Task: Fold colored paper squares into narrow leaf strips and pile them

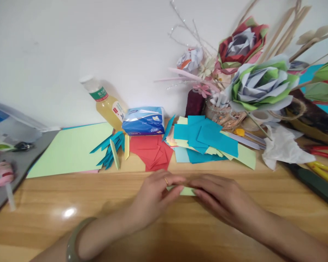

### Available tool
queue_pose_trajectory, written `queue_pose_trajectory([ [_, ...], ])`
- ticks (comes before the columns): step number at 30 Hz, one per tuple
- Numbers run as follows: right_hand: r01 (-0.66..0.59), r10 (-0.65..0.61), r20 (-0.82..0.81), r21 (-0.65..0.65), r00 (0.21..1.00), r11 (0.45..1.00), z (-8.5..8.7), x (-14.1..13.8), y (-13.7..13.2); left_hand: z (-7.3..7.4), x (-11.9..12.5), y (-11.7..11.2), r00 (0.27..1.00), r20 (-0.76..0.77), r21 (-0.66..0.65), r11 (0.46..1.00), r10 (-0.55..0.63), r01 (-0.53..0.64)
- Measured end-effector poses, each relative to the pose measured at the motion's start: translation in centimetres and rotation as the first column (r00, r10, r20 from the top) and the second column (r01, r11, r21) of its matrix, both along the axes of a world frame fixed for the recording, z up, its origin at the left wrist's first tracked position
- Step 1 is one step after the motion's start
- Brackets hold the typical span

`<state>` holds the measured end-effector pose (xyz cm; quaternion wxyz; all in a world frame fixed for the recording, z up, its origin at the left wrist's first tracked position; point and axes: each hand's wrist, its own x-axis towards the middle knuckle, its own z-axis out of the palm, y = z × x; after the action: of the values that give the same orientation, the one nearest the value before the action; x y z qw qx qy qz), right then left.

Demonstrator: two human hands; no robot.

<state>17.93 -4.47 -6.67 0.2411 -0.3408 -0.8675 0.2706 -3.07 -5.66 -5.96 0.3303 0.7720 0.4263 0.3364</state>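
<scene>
The piece of pale green paper (188,191) shows as a small, plain band — light in tone, long side running across, wider than it is tall — low over the wooden tabletop (120,207), though whether it touches the wood cannot be told. Its left end sits between the thumb and fingers of the left hand (159,192), its right end lies under the fingertips of the right hand (221,192), and fingers cover much of its upper edge. The lower edge looks nearly straight and level — any crease is too small to make out.
</scene>
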Motion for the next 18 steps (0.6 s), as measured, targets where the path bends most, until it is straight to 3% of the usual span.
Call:
queue_pose_trajectory([
  [3,0.006,-0.006,0.006,-0.083,1.000,0.996,-0.1,0.1,-0.3,0.1,0.2,0.0,0.993,0.085,-0.267,0.962,0.083,-0.058],
  [7,-0.015,0.015,0.008,-0.029,1.000,0.999,-0.1,-0.2,-1.0,0.1,0.5,-0.1,0.983,0.110,-0.418,0.904,0.148,-0.089],
  [10,-0.006,-0.004,-0.068,-0.137,0.998,0.990,0.4,-0.5,-1.2,0.2,0.6,-0.2,0.964,0.207,-0.535,0.844,0.169,-0.033],
  [14,0.106,-0.195,-0.143,-0.475,0.970,0.874,1.3,-0.6,-0.8,0.5,0.5,-0.1,0.909,0.390,-0.606,0.784,0.145,0.135],
  [18,0.136,-0.289,-0.166,-0.600,0.943,0.788,1.6,-0.5,-0.5,0.6,0.6,0.1,0.890,0.422,-0.636,0.756,0.171,0.156],
])
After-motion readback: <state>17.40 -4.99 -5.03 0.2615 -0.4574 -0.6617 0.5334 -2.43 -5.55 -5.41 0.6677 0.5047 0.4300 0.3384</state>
